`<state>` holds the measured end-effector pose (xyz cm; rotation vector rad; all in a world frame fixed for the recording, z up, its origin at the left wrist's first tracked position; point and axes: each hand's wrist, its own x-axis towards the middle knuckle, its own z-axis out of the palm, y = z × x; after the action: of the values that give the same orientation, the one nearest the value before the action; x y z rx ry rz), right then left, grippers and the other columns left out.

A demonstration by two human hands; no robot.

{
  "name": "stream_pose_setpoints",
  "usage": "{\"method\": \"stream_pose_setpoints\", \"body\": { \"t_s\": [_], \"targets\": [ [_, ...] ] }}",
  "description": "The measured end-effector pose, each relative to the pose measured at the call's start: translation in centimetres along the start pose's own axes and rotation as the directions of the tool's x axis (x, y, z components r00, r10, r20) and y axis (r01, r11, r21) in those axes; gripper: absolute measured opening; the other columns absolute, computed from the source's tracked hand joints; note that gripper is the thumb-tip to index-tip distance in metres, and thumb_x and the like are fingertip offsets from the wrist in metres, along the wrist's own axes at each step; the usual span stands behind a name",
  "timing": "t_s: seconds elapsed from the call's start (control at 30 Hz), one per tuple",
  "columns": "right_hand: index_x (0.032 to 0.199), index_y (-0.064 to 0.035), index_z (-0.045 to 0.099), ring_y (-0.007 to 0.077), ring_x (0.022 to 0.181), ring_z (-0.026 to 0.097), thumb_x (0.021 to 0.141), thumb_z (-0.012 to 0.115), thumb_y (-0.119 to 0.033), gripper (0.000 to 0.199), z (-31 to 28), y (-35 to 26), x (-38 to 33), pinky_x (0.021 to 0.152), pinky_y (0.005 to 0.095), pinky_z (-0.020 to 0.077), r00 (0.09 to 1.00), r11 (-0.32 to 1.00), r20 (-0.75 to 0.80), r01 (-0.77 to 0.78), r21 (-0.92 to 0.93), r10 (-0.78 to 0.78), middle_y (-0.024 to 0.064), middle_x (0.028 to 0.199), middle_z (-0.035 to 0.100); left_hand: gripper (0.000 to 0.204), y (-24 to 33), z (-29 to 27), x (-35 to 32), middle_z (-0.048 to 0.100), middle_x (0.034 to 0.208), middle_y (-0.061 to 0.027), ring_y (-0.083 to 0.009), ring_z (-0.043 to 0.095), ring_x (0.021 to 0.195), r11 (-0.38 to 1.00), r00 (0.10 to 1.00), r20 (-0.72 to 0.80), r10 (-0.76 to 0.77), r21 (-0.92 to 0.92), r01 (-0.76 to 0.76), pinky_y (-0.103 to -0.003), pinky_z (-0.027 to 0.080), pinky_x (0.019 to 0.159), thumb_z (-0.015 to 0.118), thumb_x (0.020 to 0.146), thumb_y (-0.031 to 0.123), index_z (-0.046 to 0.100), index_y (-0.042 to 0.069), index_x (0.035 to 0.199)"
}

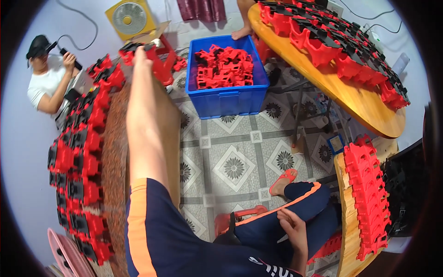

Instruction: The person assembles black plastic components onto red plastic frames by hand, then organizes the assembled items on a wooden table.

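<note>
A co-worker sat at the far left with a dark tool raised in one hand, close behind the long table where red-and-black assembled pieces stood crowded in a curving row along its left edge. The person's left arm stretched far across that table, and the left hand was closed on a red plastic part at the far end, fingers wrapped over it, though I could not tell how firmly. That reach looked risky to me: the forearm passed just beside the stacked row, and a sideways drag might have knocked pieces off the edge toward the co-worker. The part itself sat near other loose red parts, so lifting it carelessly could have tipped those too. In the middle, a blue crate full of red parts stood on the tiled floor. The right hand rested loosely on the knee, holding nothing. To the right, a narrow board carried a tall row of red parts beside the knee; a shift of the leg might have toppled it.
</note>
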<state>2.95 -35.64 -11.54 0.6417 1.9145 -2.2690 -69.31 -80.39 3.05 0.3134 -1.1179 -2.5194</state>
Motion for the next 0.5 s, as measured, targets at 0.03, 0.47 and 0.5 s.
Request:
{"method": "stream_pose_setpoints", "body": {
  "t_s": [0.03, 0.47, 0.5],
  "targets": [
    [0.131, 0.0045, 0.054, 0.0176, 0.111, 0.061, 0.091, 0.063, -0.003, 0.042, -0.2, 0.3, -0.6, 0.096, 0.0288, 0.0480, 0.997, 0.998, -0.069, -0.043, 0.047, 0.047, 0.0156, 0.121, 0.064, 0.027, -1.5, 0.9, 1.1, 0.066, 0.098, -0.0120, -0.0267, 0.068, 0.083, 0.995, 0.995, 0.024, -0.095, -0.019, 0.096, -0.046, 0.058, 0.077, 0.067, 0.076, 0.009, 0.061, 0.004, 0.101],
    [0.127, 0.0001, 0.057, 0.0245, 0.106, 0.066, 0.094, 0.063, -0.024, 0.042, -1.5, 3.4, -2.0, 0.090, 0.0347, 0.0516, 0.960, 0.932, -0.267, -0.016, -0.361, -0.087, 0.0168, 0.119, 0.066, 0.025, -37.1, 19.1, -36.2, 0.069, 0.100, -0.0133, -0.0290, 0.068, 0.088, 0.711, 0.838, 0.239, -0.490, 0.666, 0.226, -0.048, 0.056, 0.071, 0.064, 0.081, 0.025, 0.065, 0.006, 0.098],
    [0.127, 0.0001, 0.057, 0.0247, 0.107, 0.066, 0.093, 0.063, -0.024, 0.042, -1.5, 3.3, -2.5, 0.090, 0.0351, 0.0514, 0.954, 0.945, -0.291, -0.034, -0.325, -0.066, 0.0169, 0.120, 0.066, 0.025, -37.4, 18.9, -38.2, 0.069, 0.101, -0.0134, -0.0290, 0.068, 0.088, 0.713, 0.821, 0.276, -0.500, 0.669, 0.210, -0.048, 0.056, 0.071, 0.064, 0.082, 0.024, 0.065, 0.006, 0.099]
  ]
}}
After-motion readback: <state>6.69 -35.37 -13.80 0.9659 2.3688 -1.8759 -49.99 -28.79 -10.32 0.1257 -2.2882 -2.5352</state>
